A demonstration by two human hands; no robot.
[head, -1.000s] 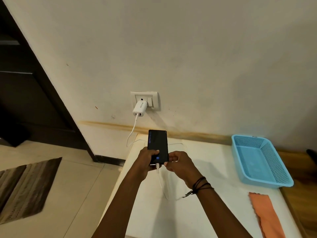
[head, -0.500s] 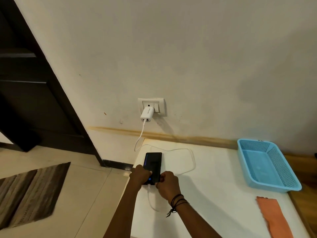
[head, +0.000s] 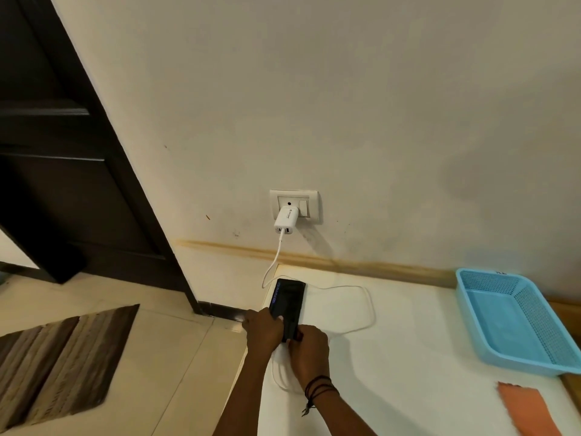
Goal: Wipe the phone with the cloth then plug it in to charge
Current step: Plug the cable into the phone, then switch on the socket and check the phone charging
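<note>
A black phone [head: 289, 298] lies flat on the white table [head: 408, 357], near its far left corner. My left hand [head: 262, 330] grips the phone's near left edge. My right hand [head: 309, 344] pinches its near end, where the white cable [head: 369, 313] meets it; the plug itself is hidden under my fingers. The cable loops over the table and runs up to a white charger [head: 285, 220] seated in the wall socket [head: 295, 204]. An orange cloth [head: 528, 410] lies at the table's near right.
A light blue mesh basket [head: 515, 322] sits at the table's right, against the wall. A dark door [head: 63, 146] stands at left, and a striped brown mat [head: 56, 360] lies on the tiled floor. The table's left edge runs just beside the phone.
The phone, held upright above the table a second ago, has come down flat onto the table. Both hands lowered with it and stay on its near end. The cable now lies looped on the table.
</note>
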